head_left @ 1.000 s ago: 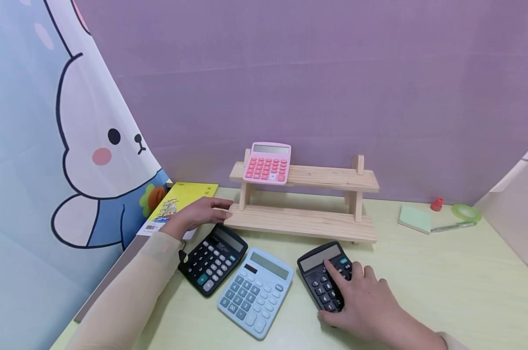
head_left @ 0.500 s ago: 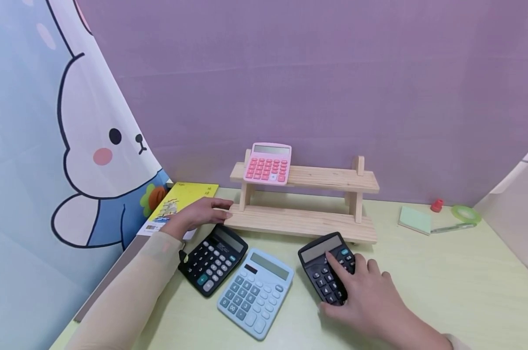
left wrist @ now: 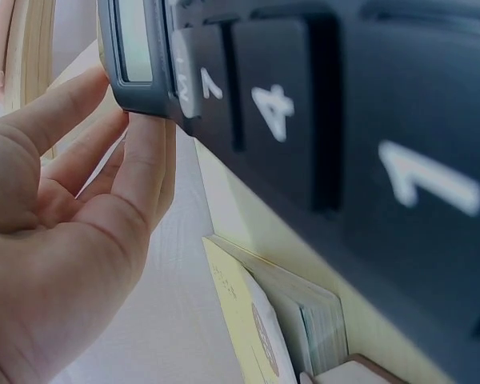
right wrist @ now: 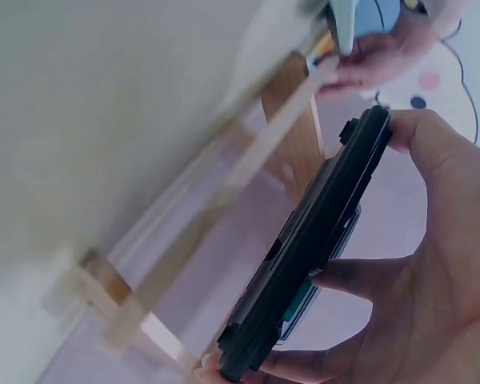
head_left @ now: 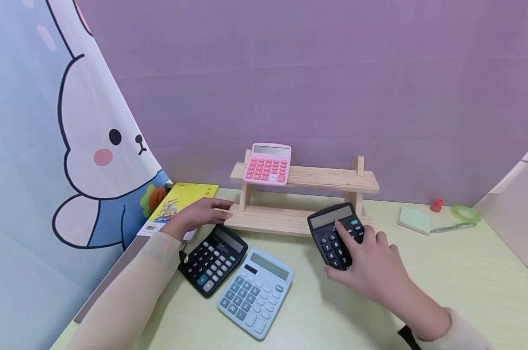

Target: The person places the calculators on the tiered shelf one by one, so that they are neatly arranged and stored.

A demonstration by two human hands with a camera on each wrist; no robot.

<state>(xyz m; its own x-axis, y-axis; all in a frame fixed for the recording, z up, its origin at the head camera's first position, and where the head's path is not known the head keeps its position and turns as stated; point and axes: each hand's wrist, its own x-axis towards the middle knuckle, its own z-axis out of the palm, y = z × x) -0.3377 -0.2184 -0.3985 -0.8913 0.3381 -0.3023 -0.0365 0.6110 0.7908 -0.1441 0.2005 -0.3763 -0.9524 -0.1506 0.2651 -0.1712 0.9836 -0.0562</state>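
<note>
Calculator (head_left: 329,240), black, hangs above the table (head_left: 448,277) at the wooden rack's (head_left: 272,219) five o'clock, held between the right hand's (head_left: 375,270) thumb and fingers; at nine o'clock the left hand (head_left: 202,213) touches the rack's end (whether its fingers grip, I cannot tell), a blue calculator (head_left: 256,294) lying toward seven
</note>
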